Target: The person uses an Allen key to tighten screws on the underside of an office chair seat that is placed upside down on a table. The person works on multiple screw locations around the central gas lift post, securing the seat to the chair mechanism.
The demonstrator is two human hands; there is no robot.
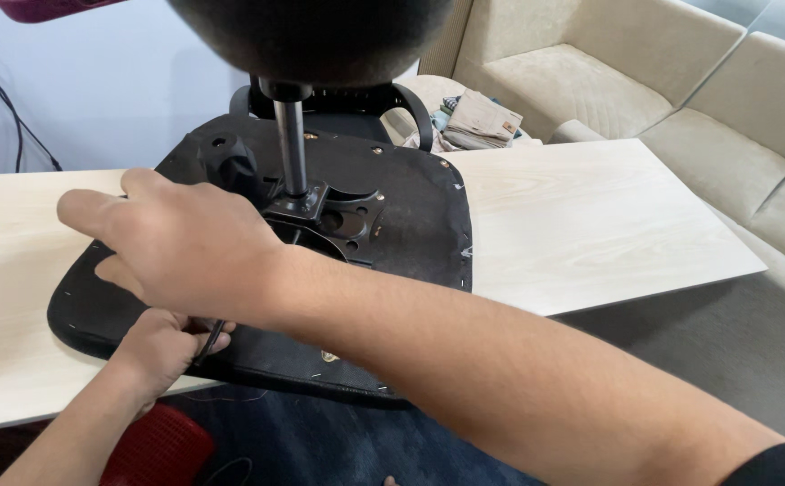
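While the chair seat [257, 261] lies upside down on the pale table [591, 225], these lines cover the head view, the only one.

Right hand [172, 247]: reaches across the seat's underside, fingers curled; what it grips is hidden behind it.

Left hand [163, 346]: closed on a thin dark lever [211, 340] at the seat's near edge.

Metal plate [320, 216]: bolted mid-seat, post [292, 144] rising from it, black knob [235, 166] just beside.

Step, as I judge: working the mechanism under the seat.

Next move calls for: steady hold on the lever while the right hand finds its part.

Behind: beige sofa [636, 81].

black seat underside [410, 207], pale wood-grain table [591, 216]
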